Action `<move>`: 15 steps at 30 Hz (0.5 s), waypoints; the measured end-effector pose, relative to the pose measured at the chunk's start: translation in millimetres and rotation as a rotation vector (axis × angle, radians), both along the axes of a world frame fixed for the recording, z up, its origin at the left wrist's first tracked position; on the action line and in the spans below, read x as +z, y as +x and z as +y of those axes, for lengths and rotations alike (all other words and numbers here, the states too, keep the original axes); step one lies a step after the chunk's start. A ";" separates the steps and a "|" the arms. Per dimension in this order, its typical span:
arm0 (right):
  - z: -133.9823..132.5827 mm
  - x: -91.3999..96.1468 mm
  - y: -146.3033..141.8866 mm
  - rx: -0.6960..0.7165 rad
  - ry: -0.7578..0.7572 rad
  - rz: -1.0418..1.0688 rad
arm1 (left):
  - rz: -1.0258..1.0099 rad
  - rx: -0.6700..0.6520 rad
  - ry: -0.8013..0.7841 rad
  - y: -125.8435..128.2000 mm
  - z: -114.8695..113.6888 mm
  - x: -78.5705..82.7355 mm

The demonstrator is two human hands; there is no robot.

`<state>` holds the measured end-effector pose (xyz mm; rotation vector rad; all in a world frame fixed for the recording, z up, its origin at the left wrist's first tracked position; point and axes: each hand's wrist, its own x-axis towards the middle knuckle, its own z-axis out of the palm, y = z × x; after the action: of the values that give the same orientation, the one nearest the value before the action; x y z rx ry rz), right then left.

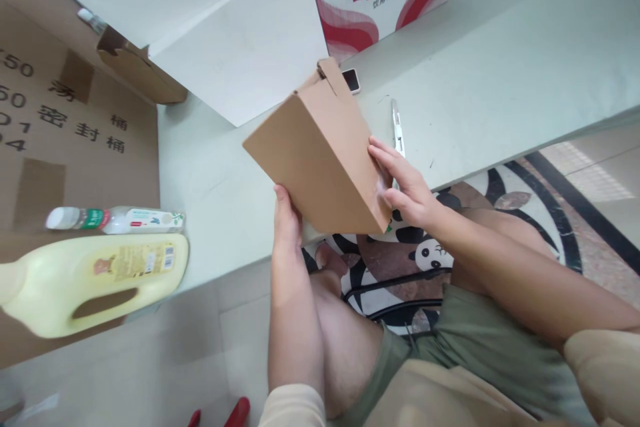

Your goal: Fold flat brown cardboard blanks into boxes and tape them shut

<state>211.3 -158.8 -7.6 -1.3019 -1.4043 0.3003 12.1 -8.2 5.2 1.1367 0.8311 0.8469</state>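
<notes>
Brown box (320,160), tilted, with the left hand (287,220) gripping one edge and the right hand (407,183) touching its side. On the desk (520,53): cutter (397,125), printed carton (385,10), and a small device (353,81), partly hidden, perhaps a timer. At left: jug (75,270) beside bottle (117,220).

Bare hands, two: left hand (287,219) and right hand (413,187). Brown cardboard boxes, three: one plain box (320,160), one large carton with black print (103,170), one partly hidden box (143,72). Red-and-white printed carton (385,17), one. Clear plastic bottles with white caps (120,220), two. Pale yellow plastic jug with moulded handle (90,273), one. Slim white cutter (397,130), one. Small white device with dark screen (352,81), one
</notes>
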 end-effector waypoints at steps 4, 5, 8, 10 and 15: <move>-1.7 6.8 -2.4 0.006 0.088 0.020 | 0.129 0.021 -0.139 0.8 -2.4 -2.4; -2.3 8.5 -3.6 0.008 0.108 0.025 | 0.156 0.024 -0.156 1.3 -3.5 -2.5; -4.9 13.3 -6.7 0.010 0.147 0.035 | 0.242 -0.003 -0.192 3.7 -7.3 -1.2; -6.7 16.2 -7.6 0.002 0.163 0.044 | 0.295 -0.063 -0.187 6.8 -9.8 1.2; -7.2 18.5 -5.5 -0.044 0.111 0.022 | 0.452 -0.154 -0.061 14.3 -12.5 5.5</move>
<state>205.9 -166.0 10.9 -1.2331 -1.3533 0.2037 26.4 -20.7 10.7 1.3411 1.1141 0.4365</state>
